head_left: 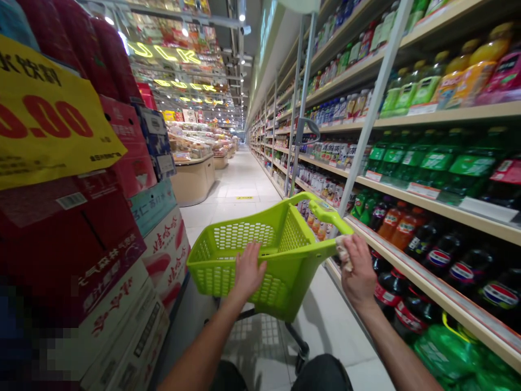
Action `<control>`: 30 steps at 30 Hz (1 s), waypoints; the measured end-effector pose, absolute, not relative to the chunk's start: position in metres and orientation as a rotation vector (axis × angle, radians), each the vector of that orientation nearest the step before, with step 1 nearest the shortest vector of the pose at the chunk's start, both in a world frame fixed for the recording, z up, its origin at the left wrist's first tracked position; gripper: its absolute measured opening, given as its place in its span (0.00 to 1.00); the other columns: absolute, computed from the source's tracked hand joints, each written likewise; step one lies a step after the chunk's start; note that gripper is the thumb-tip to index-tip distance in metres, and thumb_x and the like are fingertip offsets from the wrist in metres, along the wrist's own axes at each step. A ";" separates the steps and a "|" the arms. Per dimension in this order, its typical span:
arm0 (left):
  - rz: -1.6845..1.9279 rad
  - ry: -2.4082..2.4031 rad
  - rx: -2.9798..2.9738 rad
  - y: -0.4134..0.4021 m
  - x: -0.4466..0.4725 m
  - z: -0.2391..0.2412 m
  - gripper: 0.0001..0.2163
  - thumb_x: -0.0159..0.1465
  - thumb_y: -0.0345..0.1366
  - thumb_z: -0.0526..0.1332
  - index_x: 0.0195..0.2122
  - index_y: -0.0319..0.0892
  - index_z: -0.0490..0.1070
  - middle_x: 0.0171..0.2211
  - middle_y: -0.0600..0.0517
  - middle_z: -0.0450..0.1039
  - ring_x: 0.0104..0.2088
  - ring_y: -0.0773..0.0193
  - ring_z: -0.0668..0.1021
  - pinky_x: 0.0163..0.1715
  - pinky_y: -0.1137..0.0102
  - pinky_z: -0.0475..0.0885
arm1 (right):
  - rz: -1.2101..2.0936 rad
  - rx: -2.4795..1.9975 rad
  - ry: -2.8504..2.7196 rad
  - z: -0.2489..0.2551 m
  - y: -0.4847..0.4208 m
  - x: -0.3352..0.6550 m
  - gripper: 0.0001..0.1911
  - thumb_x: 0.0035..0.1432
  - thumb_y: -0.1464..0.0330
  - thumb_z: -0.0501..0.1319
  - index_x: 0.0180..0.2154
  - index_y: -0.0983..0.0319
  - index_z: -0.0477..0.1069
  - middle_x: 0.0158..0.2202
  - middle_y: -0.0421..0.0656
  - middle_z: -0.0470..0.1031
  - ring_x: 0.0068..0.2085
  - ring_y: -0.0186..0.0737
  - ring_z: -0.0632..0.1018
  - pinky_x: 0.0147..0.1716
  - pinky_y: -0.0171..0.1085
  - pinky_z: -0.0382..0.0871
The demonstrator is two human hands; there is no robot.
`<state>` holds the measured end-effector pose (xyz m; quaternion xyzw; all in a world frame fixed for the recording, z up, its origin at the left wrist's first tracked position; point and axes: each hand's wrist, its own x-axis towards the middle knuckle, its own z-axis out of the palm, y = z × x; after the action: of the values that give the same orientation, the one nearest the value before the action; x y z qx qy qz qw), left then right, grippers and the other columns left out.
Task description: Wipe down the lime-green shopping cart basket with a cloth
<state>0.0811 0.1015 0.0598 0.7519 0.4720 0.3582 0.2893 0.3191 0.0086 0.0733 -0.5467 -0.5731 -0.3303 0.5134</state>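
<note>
The lower left corner is pixelated, and the yellow price sign point(49, 117) is cut off by the frame, so only large red zeros and part of some Chinese characters show; the far end of the aisle is too small and bright to read. The lime-green shopping basket point(280, 239) stands on a wheeled frame in the aisle, tilted, its wheels mostly hidden beneath it. The left hand point(247, 270) reaches forward with the forearm straight, palm down, fingers curled over the near rim of the basket and gripping it. The right hand point(358, 271) is bent at the wrist and closed on a crumpled whitish cloth point(343, 252), pressed against the basket's handle bar point(330, 217) — whether the fingers also wrap the bar cannot be told. To the right, the shelves point(439, 209) carry dark cola bottles point(443, 252) with a red, white and blue round logo, green-labelled soda bottles above and orange drinks higher up — their lettering is blurred. To the left, stacked cartons point(134, 293) in red and white bear Chinese writing.
</note>
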 end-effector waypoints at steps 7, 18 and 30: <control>0.481 1.620 2.498 0.129 0.053 0.029 0.30 0.53 0.31 0.54 0.58 0.36 0.50 0.61 0.44 0.49 0.61 0.54 0.50 0.57 0.52 0.48 | -0.707 -1.318 -1.732 0.011 0.020 0.312 0.26 0.55 0.81 0.45 0.54 0.57 0.61 0.54 0.45 0.65 0.59 0.44 0.57 0.54 0.52 0.60; 0.333 1.629 2.567 0.128 0.052 0.033 0.33 0.52 0.34 0.54 0.60 0.39 0.45 0.62 0.47 0.43 0.62 0.56 0.47 0.58 0.51 0.43 | -0.765 -1.268 -1.707 0.032 0.036 0.307 0.25 0.55 0.81 0.47 0.53 0.60 0.63 0.53 0.47 0.66 0.60 0.45 0.55 0.54 0.53 0.58; 0.338 1.619 2.559 0.129 0.055 0.032 0.34 0.51 0.34 0.54 0.60 0.38 0.45 0.63 0.46 0.43 0.62 0.56 0.47 0.58 0.51 0.43 | -0.769 -1.353 -1.493 0.037 0.025 0.317 0.30 0.53 0.81 0.45 0.56 0.57 0.56 0.58 0.45 0.58 0.61 0.47 0.53 0.55 0.57 0.53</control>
<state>0.0549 0.1290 0.0316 0.8389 0.5308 0.1109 0.0474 0.3168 0.0248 0.0373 -0.5528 -0.6100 -0.3141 0.4729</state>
